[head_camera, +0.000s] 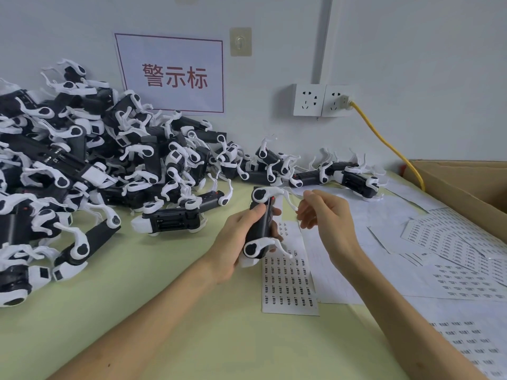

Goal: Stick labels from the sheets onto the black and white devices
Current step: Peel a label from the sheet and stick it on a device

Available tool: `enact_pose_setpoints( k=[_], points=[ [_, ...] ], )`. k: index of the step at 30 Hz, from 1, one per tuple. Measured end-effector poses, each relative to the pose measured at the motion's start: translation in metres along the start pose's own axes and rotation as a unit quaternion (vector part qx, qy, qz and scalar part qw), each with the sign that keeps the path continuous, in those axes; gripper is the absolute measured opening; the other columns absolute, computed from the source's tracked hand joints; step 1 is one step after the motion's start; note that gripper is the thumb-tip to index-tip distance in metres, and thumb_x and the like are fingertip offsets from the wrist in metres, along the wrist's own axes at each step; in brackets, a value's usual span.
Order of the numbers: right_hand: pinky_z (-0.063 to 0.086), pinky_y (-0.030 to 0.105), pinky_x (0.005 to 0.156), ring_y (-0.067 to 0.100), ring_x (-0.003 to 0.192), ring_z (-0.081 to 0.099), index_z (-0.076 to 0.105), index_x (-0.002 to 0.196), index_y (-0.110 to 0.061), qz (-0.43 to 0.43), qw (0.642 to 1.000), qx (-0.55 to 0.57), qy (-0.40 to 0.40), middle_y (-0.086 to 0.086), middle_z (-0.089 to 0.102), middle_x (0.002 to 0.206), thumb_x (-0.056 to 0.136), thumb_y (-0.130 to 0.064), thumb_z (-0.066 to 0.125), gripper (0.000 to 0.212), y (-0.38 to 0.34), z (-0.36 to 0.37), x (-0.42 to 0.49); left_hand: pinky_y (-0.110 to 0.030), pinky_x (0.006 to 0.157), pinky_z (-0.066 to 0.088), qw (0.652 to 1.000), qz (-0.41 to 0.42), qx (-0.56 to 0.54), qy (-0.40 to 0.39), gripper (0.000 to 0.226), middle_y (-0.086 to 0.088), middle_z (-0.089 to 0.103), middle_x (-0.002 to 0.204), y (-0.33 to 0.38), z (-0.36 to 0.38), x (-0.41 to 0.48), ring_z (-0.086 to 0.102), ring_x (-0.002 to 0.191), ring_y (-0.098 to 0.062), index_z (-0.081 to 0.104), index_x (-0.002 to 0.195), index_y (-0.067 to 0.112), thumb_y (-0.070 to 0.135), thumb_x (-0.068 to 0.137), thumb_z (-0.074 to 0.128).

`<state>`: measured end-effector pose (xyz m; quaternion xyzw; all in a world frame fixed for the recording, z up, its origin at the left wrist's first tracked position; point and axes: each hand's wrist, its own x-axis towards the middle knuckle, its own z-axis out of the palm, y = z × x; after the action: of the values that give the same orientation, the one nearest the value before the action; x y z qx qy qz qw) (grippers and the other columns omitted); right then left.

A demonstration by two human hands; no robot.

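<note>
Device (260, 223) running 12–6, legs (277, 191) pointing 3 o'clock | left hand (236, 242) gripping it | right hand (323, 212) hovering at 3, grasp unclear | label sheet (290, 286) lying beneath | pile (82, 160) at 9

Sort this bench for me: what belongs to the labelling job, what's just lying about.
Job: held device in left hand, label sheet, pile of devices, spare sheets.
Lying about: cardboard box, yellow cable, wall sockets, sign.

Devices (82, 165): dozens, uncountable pile. Label sheets (290, 283): several, overlapping. Wall sockets (308, 100): two. Sign (172, 75), yellow cable (384, 141), cardboard box (466, 182): one each.
</note>
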<state>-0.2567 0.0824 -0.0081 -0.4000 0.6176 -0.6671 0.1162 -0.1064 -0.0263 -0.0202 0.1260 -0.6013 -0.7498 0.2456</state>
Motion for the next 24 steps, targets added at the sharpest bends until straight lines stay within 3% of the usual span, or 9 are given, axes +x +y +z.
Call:
enact_pose_setpoints(
  k=[3,7,9,12,14,16,20,24],
  points=[
    [0.044,0.017,0.053,0.011,0.055,0.057,0.067,0.063,-0.017,0.006,1.0,-0.005,0.003,0.003,0.067,0.062,0.093,-0.035,0.052,0.038,0.003,0.0,0.001,-0.043,0.087,0.039,1.0,-0.014,-0.006,-0.015,0.063,-0.004,0.061,0.086,-0.002,-0.003,0.0,0.053,0.092,-0.028,0.064,0.126,0.008,0.061,0.097,0.048],
    [0.042,0.016,0.052,0.01,0.053,0.056,0.066,0.063,-0.014,0.009,0.999,0.0,0.041,0.0,0.065,0.062,0.096,-0.026,0.053,0.037,0.003,-0.002,0.0,-0.033,0.078,0.05,0.997,-0.051,-0.052,-0.026,0.076,-0.003,0.063,0.088,-0.001,-0.005,0.001,0.056,0.085,-0.02,0.065,0.131,0.008,0.068,0.09,0.04],
    [0.043,0.017,0.054,0.01,0.058,0.058,0.068,0.075,-0.014,-0.005,0.998,0.014,0.068,-0.003,0.066,0.068,0.09,-0.028,0.054,0.025,0.0,-0.003,0.0,-0.033,0.076,0.054,0.996,-0.058,-0.057,-0.032,0.075,-0.004,0.064,0.089,-0.001,-0.006,0.001,0.059,0.083,-0.019,0.065,0.131,0.008,0.066,0.09,0.041],
    [0.049,0.017,0.066,0.008,0.083,0.067,0.07,0.097,-0.023,-0.058,0.997,0.021,0.05,-0.011,0.071,0.093,0.087,-0.031,0.06,0.015,-0.007,-0.004,-0.002,-0.033,0.07,0.055,0.997,-0.057,-0.043,-0.028,0.061,-0.006,0.064,0.09,0.0,-0.006,0.001,0.062,0.082,-0.018,0.069,0.125,0.012,0.056,0.09,0.048],
    [0.051,0.02,0.083,0.005,0.107,0.064,0.068,0.11,-0.03,-0.092,0.995,-0.026,-0.01,-0.012,0.068,0.115,0.087,-0.034,0.066,0.024,-0.009,-0.001,-0.005,-0.033,0.068,0.055,0.999,-0.044,-0.011,-0.014,0.053,-0.006,0.065,0.089,-0.001,-0.006,0.002,0.061,0.082,-0.019,0.071,0.12,0.011,0.053,0.093,0.055],
    [0.046,0.016,0.09,0.004,0.117,0.059,0.067,0.117,-0.031,-0.126,0.987,-0.092,-0.045,-0.01,0.062,0.124,0.085,-0.039,0.072,0.034,-0.007,0.005,-0.01,-0.033,0.066,0.055,0.999,-0.023,0.028,-0.004,0.048,-0.002,0.067,0.087,-0.003,-0.006,0.002,0.061,0.08,-0.018,0.071,0.113,0.011,0.052,0.097,0.052],
    [0.044,0.015,0.087,0.008,0.11,0.059,0.068,0.12,-0.018,-0.195,0.964,-0.18,-0.014,-0.006,0.064,0.115,0.089,-0.032,0.077,0.035,-0.001,0.011,-0.013,-0.031,0.062,0.056,0.999,-0.007,0.045,-0.007,0.038,0.003,0.07,0.086,-0.003,-0.003,0.0,0.067,0.078,-0.013,0.076,0.108,0.024,0.052,0.098,0.052],
    [0.041,0.012,0.084,0.008,0.1,0.062,0.069,0.117,-0.022,-0.216,0.957,-0.193,0.025,-0.011,0.067,0.104,0.094,-0.034,0.07,0.026,0.004,0.01,-0.013,-0.035,0.059,0.057,0.999,0.001,0.051,-0.006,0.039,-0.01,0.06,0.086,-0.001,0.0,0.0,0.066,0.073,-0.019,0.077,0.091,0.023,0.055,0.093,0.055]
  ],
)
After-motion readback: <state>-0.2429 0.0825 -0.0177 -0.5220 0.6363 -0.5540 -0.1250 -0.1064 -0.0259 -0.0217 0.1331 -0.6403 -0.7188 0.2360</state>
